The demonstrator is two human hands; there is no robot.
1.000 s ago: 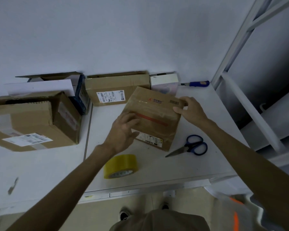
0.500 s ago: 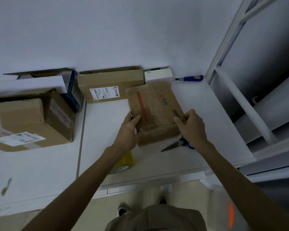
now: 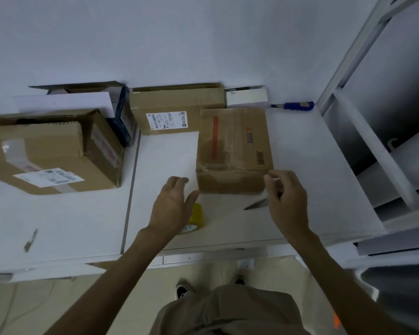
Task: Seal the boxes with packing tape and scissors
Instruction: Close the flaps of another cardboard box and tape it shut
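The small box [image 3: 235,151] lies on the table [image 3: 300,153], with no fresh strip visible. My left grip [image 3: 172,206] is open over the tape roll [image 3: 197,217]. My right grip [image 3: 288,199], loosely curled and empty, hovers over the scissors [image 3: 255,204]. Taping and cutting are all left to do, I judge.

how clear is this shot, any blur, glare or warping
Head view: dim, cool light with soft shadows; the right hand looks slightly smeared at the fingertips; faint sheen on the clear tape patch of the big box at left; the wide-angle lens slants the shelf frame; the label print is too soft to read.
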